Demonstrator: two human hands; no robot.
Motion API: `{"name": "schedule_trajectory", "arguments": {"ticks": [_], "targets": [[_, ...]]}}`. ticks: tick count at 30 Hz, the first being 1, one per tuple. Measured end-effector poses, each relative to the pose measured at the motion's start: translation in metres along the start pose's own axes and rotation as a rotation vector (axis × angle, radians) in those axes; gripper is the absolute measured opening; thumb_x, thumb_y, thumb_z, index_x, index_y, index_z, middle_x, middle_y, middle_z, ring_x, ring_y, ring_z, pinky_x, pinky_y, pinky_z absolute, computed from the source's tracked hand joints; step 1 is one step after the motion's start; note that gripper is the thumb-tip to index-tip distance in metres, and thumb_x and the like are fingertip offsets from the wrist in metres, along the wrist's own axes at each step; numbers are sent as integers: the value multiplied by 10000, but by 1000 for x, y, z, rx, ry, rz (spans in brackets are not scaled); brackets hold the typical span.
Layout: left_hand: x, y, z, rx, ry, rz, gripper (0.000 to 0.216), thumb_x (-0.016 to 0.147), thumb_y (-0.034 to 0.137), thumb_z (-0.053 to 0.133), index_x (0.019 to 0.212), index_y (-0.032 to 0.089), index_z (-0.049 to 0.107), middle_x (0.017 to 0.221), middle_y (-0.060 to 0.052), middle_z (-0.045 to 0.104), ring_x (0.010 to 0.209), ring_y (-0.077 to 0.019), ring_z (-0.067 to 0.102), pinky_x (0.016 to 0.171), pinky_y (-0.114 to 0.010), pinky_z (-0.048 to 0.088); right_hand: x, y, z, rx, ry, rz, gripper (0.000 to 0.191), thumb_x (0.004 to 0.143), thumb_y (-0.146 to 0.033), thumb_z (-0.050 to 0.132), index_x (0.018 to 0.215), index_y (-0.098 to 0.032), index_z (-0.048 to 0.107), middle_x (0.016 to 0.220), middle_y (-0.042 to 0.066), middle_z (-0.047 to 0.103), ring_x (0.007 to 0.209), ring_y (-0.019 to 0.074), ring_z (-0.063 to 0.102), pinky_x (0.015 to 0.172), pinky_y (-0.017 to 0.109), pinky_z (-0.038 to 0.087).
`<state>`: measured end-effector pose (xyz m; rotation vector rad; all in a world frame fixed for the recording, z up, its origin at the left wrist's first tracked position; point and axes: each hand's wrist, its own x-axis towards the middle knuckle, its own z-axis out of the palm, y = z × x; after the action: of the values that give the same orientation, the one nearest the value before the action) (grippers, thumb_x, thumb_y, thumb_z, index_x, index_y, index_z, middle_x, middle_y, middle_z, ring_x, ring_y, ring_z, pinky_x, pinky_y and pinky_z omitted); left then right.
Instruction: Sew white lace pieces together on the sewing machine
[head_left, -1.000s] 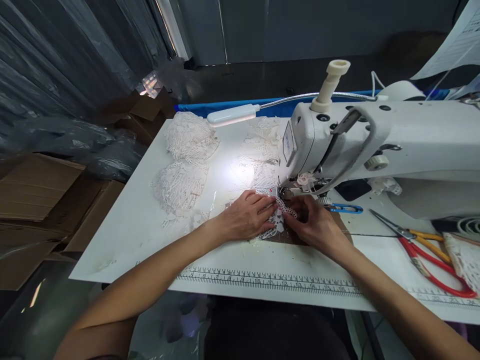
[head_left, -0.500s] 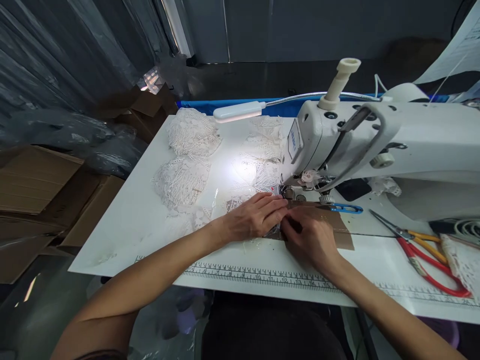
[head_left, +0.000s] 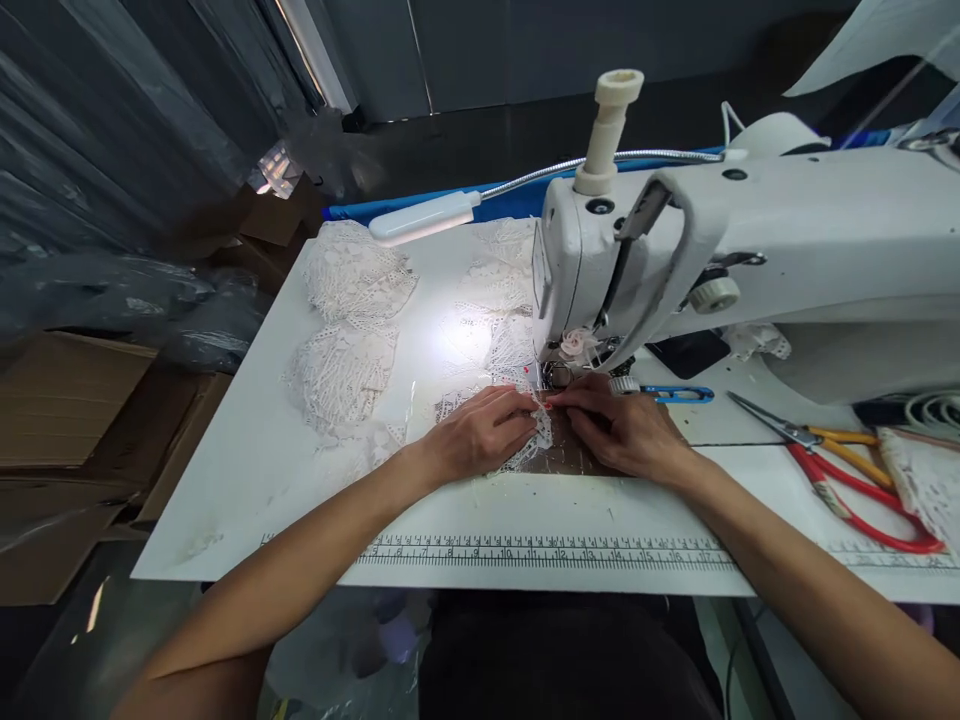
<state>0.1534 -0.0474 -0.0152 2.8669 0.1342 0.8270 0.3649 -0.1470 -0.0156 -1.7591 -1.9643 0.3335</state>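
- Head view: white openwork lace (head_left: 544,432), wavy-edged.
- It lies partly under my left fingers (head_left: 514,403), just beside my right fingers (head_left: 585,398).
- Whether either pinches, I cannot tell.

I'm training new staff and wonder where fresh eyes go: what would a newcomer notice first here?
Probably the white sewing machine stretching across the upper right. Next, the bright glare on the tabletop, left of the machine's head and near the slim lamp. Just in front of that head, the left hand rests on white lace, the right hand beside it.
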Motion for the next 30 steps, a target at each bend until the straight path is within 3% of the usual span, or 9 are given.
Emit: {"name": "schedule_trajectory", "arguments": {"ticks": [6, 17, 24, 30], "targets": [[0, -2, 1, -8, 51, 25, 99, 896, 160, 594, 992, 140, 601, 1007, -64, 659, 926, -148, 655, 936, -430, 566, -1, -7, -1, -113, -9, -125, 390, 936, -287, 404, 1271, -295, 604, 1064, 97, 603, 707, 158, 557, 584, 288, 454], [1, -4, 3, -28, -5, 33, 109, 932, 159, 531, 995, 146, 619, 974, -47, 698, 955, -129, 675, 1000, -410, 530, -3, -10, 7, -147, 14, -144, 403, 951, -271, 367, 1294, -261, 579, 1042, 129, 587, 823, 218, 574, 639, 346, 511], [1, -4, 5, -30, -1, 28, 100, 932, 154, 533, 967, 138, 625, 951, -51, 700, 910, -129, 673, 921, -357, 564, -8, -4, -2, 107, 34, -26, 405, 915, -190, 407, 1258, -253, 612, 990, 64, 663, 732, 154, 620, 642, 283, 510], [0, -2, 5, -28, -11, -4, 112, 938, 155, 525, 976, 144, 630, 974, -44, 695, 942, -124, 658, 975, -359, 531, -12, -5, 1, 101, 55, -78, 411, 880, -141, 426, 1200, -264, 654, 1049, 76, 639, 898, 189, 626, 802, 354, 539]]}}
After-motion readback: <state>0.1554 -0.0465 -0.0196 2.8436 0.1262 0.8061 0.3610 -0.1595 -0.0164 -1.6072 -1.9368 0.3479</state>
